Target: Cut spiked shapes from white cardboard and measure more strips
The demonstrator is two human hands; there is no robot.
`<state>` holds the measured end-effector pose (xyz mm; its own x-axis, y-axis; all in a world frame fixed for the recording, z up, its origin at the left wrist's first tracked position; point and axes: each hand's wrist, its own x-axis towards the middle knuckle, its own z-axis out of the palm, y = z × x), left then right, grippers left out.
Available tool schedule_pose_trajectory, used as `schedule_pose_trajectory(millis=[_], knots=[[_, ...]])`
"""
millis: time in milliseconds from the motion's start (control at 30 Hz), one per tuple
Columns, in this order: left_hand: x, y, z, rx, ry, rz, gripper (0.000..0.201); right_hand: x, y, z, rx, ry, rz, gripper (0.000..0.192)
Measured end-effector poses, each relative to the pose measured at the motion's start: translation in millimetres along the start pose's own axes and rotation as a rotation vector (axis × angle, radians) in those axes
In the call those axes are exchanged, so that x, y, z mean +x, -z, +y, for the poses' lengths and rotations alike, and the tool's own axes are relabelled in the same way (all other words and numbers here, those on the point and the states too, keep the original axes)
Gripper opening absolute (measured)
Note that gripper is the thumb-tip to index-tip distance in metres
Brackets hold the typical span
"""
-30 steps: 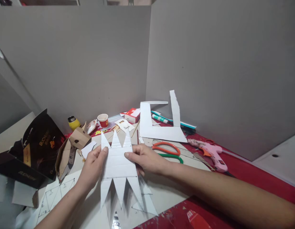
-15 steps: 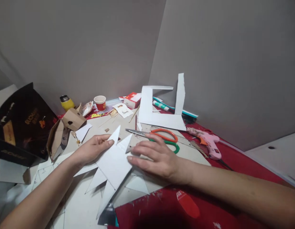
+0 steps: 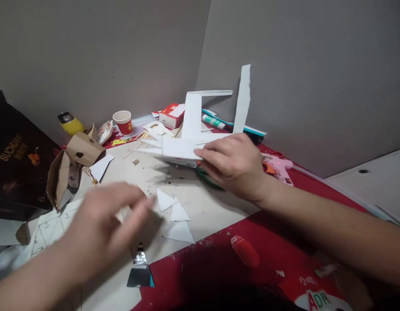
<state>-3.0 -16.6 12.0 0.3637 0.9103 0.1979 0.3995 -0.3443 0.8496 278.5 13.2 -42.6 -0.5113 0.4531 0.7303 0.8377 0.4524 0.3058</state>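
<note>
above the table (image 3: 200, 207), right hand (image 3: 234, 166) fingers pinching the white spiked cutout (image 3: 177, 149) edge, left hand (image 3: 105, 229) blurred, spread, empty

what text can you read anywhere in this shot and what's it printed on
"SUCHAN", roughly, in gold: dark box at far left, tilted and only partly legible.
"AD", cut off: red table cover at the bottom edge.
Marks on the red paper cup and the red-and-white carton: too small and blurred to read.

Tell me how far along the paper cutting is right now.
Done: the spiked white cutout is cut, with triangle offcuts on the board. In hand: the right hand holds it level above the table; the left hand is blurred, empty. Left: the lined template sheet looks uncut.
</note>
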Motion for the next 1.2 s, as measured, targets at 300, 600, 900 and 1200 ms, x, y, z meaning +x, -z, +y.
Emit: schedule_pose_trajectory(millis=[300,600,900,1200], knots=[[-32,-78.8,-54,0.705,-0.358,-0.802,0.063,-9,16,8,0.088,-0.005,0.035,0.012],[24,-7.1,-71,0.396,-0.202,-0.331,0.031,-26,12,-23,0.332,0.066,0.041,0.021],[-30,-31.1,-32,0.726,-0.765,-0.149,0.029,-43,0,-59,0.491,0.196,-0.188,0.024],[-48,-52.2,-76,0.884,-0.881,-0.269,0.036,-59,8,-63,0.560,0.162,-0.326,0.017]])
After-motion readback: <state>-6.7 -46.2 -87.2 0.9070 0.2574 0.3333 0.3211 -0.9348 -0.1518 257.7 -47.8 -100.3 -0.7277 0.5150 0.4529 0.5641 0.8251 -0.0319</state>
